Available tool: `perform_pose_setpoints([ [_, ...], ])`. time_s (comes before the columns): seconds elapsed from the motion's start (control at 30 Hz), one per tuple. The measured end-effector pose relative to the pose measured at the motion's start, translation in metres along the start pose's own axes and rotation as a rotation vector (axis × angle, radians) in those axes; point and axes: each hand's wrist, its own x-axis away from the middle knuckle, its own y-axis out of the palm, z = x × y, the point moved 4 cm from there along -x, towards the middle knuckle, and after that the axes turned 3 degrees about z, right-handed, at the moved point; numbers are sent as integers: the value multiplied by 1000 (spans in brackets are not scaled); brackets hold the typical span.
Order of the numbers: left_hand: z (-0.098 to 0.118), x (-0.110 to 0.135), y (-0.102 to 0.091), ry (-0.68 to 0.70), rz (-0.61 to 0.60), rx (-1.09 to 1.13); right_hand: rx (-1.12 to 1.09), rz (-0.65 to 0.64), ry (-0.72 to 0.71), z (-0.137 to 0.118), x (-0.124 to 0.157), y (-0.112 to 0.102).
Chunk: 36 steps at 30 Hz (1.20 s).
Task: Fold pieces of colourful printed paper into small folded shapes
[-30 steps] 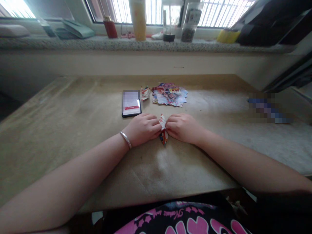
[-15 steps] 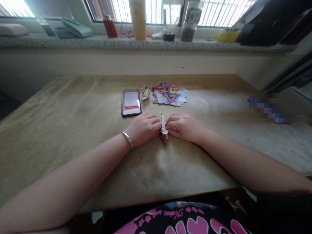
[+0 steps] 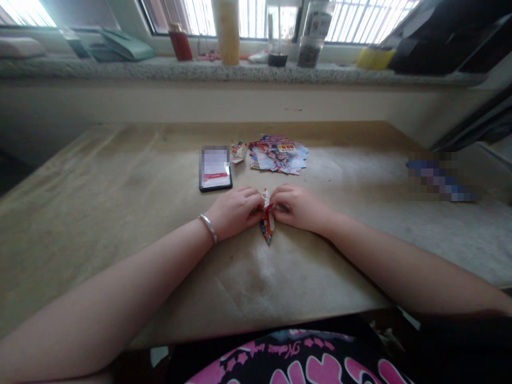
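A small folded piece of colourful printed paper [image 3: 267,221] stands on edge on the tan table [image 3: 120,202], pinched from both sides. My left hand [image 3: 234,210], a silver bangle on its wrist, has its fingers curled against the paper's left side. My right hand [image 3: 298,207] presses its closed fingers on the right side. The lower tip of the paper points toward me below the fingers.
A phone [image 3: 215,169] lies just beyond my left hand. Beside it are a small folded paper piece [image 3: 239,151] and a stack of printed paper sheets [image 3: 278,154]. A blurred blue object [image 3: 440,178] lies at the right. Bottles and jars stand on the windowsill [image 3: 224,72].
Both hands have stayed in place, pinching closer together. The folded paper has become narrower and stands more upright, its lower tip longer.
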Motion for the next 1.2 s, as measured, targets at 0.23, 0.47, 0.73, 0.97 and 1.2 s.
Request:
perform_pose_setpoints([
  [0.23,4,1,-6,124,57,-86,20,1,-5,1,1,0],
  [0.47,12,-1,-8,153,60,-255,218,-52,-82,-13,0,-3],
  [0.73,0,-3,-1,-129,-13,52,25,-14,25,-1,-4,4],
  [0.97,-6,-1,-1,-206,0,238,11,0,73,1,-5,0],
  [1.2,-13,-2,1,-318,29,286,-75,38,138,8,-7,2],
])
